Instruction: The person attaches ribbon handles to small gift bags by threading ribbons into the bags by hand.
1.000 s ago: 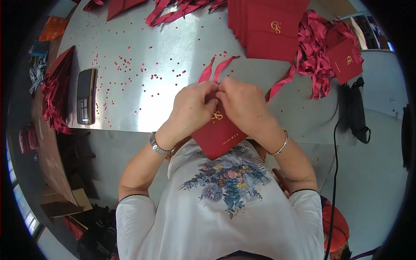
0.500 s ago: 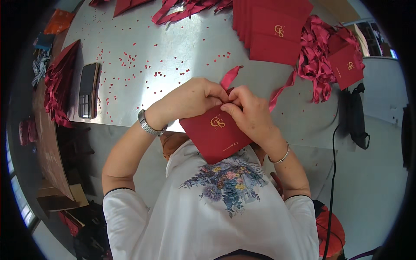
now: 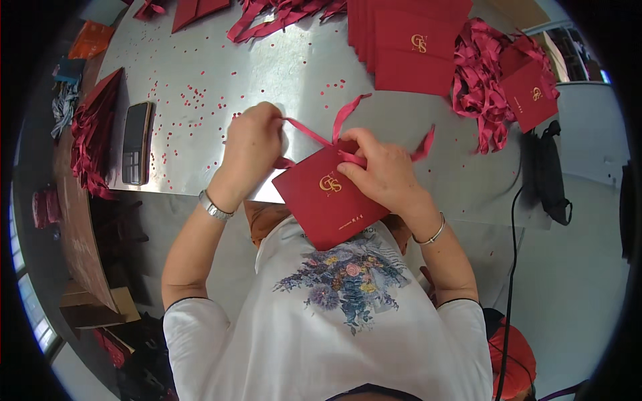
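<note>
A dark red paper bag or envelope (image 3: 328,207) with a gold emblem lies tilted against my shirt at the table's front edge. Crimson ribbon (image 3: 309,130) runs from its upper corner to my left hand (image 3: 251,147), whose fingers are closed on the strip, apart from the bag. Another ribbon end (image 3: 346,113) sticks up from that same corner. At the bag's upper right edge, my right hand (image 3: 384,170) pinches ribbon between thumb and fingers, and a loose tail (image 3: 424,144) trails out behind it.
A stack of red bags (image 3: 418,60) lies at the far right beside a tangled ribbon heap (image 3: 480,87). More ribboned bags (image 3: 97,134) and a phone (image 3: 136,142) are on the left. Small red dots (image 3: 194,97) litter the metal table (image 3: 287,73). A black cable (image 3: 513,254) hangs at right.
My left hand has moved away from the bag's corner to the left, drawing a ribbon strip out taut. My right hand stays at the corner, its pinch now showing ribbon.
</note>
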A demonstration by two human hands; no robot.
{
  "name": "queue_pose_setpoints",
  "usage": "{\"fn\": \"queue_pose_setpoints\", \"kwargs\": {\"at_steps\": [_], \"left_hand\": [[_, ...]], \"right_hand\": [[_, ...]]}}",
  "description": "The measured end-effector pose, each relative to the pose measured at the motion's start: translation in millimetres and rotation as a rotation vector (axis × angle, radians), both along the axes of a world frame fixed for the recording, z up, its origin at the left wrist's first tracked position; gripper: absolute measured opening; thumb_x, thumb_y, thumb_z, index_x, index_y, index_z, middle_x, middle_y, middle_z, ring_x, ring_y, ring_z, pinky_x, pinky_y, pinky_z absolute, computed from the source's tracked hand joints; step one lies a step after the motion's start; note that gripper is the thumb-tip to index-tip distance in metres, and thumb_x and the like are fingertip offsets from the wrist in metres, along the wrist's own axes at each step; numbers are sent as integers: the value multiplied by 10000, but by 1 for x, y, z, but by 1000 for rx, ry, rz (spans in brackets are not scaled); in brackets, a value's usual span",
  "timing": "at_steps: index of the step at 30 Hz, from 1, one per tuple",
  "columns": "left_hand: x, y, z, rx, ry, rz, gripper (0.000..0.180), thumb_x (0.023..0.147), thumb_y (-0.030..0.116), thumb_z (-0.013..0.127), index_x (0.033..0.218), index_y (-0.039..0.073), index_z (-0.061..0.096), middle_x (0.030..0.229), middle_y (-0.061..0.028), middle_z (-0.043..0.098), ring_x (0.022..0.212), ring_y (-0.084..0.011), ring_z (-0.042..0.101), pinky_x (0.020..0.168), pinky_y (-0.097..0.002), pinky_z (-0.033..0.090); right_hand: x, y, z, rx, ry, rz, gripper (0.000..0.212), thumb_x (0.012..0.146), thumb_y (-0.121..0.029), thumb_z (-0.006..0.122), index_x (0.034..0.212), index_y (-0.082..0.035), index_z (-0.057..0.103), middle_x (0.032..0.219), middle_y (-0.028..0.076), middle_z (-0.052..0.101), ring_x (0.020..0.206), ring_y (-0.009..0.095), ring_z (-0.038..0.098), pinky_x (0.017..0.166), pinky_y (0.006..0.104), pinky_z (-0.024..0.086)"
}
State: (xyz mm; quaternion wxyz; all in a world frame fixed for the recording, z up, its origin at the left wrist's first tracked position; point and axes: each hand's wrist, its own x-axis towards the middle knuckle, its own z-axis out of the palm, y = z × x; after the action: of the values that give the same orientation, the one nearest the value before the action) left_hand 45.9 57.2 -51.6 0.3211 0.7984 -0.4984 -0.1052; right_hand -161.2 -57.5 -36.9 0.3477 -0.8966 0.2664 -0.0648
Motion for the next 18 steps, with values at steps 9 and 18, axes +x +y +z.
{"fn": "queue_pose_setpoints", "kwargs": {"at_steps": [9, 18], "left_hand": [[-29, 37, 21, -36, -130, -214, 265, 791, 71, 682, 1051, 39, 644, 911, -129, 639, 851, -326, 618, 720, -406, 511], [-47, 53, 9, 18, 135, -82, 241, 751, 44, 722, 988, 44, 680, 873, -112, 633, 817, -288, 633, 694, -376, 516]], "right_hand": [[-5, 0, 3, -34, 3, 19, 434, 823, -257, 693, 1193, -112, 519, 831, 171, 681, 796, 389, 662, 706, 485, 508], [-84, -19, 29, 161, 4, -123, 443, 756, -73, 727, 1186, -66, 620, 689, 23, 601, 612, 96, 543, 558, 269, 425]]}}
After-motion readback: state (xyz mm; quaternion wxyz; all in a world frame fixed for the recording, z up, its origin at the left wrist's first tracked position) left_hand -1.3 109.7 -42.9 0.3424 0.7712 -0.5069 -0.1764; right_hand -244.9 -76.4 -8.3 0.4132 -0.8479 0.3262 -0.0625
